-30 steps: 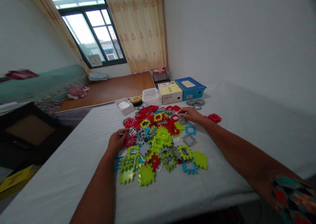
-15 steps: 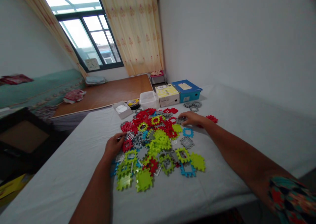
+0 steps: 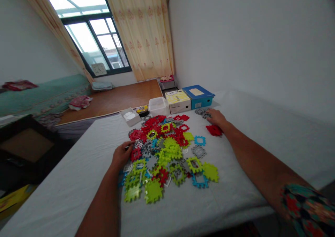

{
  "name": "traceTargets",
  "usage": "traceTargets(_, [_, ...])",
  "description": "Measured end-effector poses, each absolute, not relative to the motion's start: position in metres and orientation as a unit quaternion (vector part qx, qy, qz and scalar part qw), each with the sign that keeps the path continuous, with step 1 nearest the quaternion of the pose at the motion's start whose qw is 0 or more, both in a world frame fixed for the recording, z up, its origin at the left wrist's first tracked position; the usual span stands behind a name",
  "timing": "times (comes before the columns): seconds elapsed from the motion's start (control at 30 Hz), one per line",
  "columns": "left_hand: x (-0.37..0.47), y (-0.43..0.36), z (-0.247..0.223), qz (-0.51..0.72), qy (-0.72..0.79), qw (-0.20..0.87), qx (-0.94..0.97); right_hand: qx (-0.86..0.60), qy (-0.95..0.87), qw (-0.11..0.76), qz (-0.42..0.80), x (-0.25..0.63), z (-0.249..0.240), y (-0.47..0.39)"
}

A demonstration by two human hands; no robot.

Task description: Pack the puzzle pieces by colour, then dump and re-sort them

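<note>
A heap of interlocking plastic building pieces with toothed edges [image 3: 170, 150] in green, red, grey and blue lies on the table. My left hand [image 3: 121, 154] rests at the heap's left edge, beside a red piece [image 3: 136, 154] and a small white window-like piece [image 3: 138, 145]. Its thumb and forefinger are apart, and I see nothing held in it. To the right of the heap, my right hand [image 3: 217, 119] has its fingertips closed on a grey toothed piece [image 3: 208, 114], at a small group of grey pieces [image 3: 201, 112]. Red pieces [image 3: 214, 130] lie just below that hand.
Behind the heap stand a white open box [image 3: 130, 117], a round black-and-yellow container [image 3: 142, 110], a clear plastic tub [image 3: 158, 106], a yellow-and-white box [image 3: 178, 101] and a blue box [image 3: 198, 96]. A white cloth [image 3: 86, 167] covers the table. The wall [image 3: 251, 48] runs along the right.
My right hand has moved right and away from me, from the heap's edge to the grey group, carrying a grey piece. The red pieces beneath it show more fully. My left hand has stayed put.
</note>
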State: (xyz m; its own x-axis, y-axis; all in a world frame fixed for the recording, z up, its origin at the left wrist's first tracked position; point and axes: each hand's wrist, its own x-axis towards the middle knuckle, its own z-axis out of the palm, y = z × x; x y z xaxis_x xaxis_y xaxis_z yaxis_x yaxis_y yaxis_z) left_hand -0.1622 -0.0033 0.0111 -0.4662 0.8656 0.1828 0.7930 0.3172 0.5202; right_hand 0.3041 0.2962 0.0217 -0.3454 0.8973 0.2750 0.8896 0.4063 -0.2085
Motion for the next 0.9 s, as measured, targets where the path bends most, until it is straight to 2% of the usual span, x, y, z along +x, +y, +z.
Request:
traceTargets(0.07, [-0.162,-0.004,0.012,0.273,0.811,0.055,0.515,-0.545,-0.817,0.189,0.012,0.297,0.034,0.287])
traceTargets(0.13, [-0.161,-0.004,0.013,0.265,0.812,0.051,0.517,-0.485,-0.854,0.172,0.079,0.286,0.05,0.271])
traceTargets(0.2, [-0.161,-0.004,0.014,0.262,0.811,0.047,0.52,-0.339,-0.91,0.095,0.218,0.273,0.066,0.249])
traceTargets(0.27, [-0.16,-0.004,0.014,0.265,0.812,0.044,0.519,-0.183,-0.919,-0.026,0.348,0.26,0.077,0.224])
traceTargets(0.33, [-0.159,-0.004,0.014,0.269,0.812,0.05,0.516,-0.109,-0.904,-0.122,0.396,0.25,0.083,0.201])
traceTargets(0.4, [-0.158,-0.004,0.015,0.273,0.812,0.056,0.512,-0.122,-0.91,-0.156,0.364,0.245,0.085,0.186])
traceTargets(0.6, [-0.155,-0.005,0.016,0.271,0.815,0.059,0.508,-0.187,-0.939,-0.149,0.247,0.24,0.077,0.176])
traceTargets(0.9, [-0.157,-0.005,0.018,0.277,0.812,0.059,0.51,-0.176,-0.947,-0.135,0.231,0.237,0.075,0.177])
